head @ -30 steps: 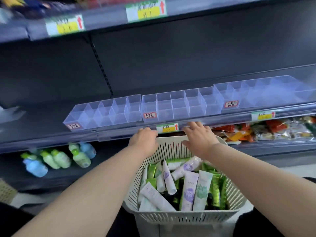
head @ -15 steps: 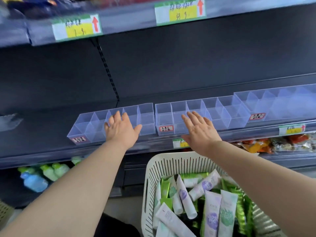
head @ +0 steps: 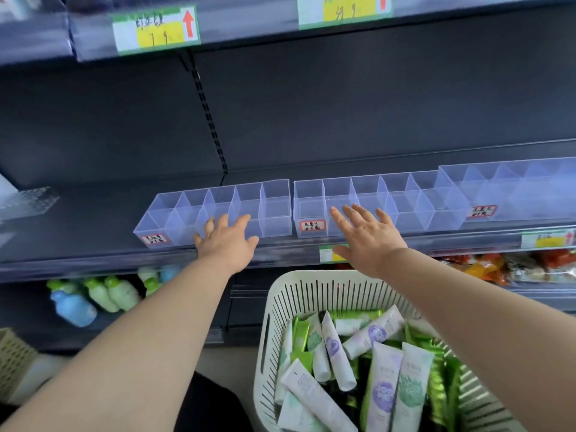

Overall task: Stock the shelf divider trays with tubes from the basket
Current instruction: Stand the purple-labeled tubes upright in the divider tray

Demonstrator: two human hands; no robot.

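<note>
Reaching toward the left tray (head: 218, 210), the left hand (head: 226, 241) is spread and empty at its front wall, contact unclear. The right hand (head: 369, 235), also splayed and empty, fronts the middle tray (head: 374, 201). Both trays sit bare on the shelf (head: 93, 219). Tubes (head: 385, 391) lie jumbled in the basket (head: 311, 294) under the right forearm, mostly pointing shelfward, so the right hand is nearer.

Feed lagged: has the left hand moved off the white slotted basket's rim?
Yes. The left hand rose from the white slotted plastic basket to the front of the left clear plastic divider tray.
</note>
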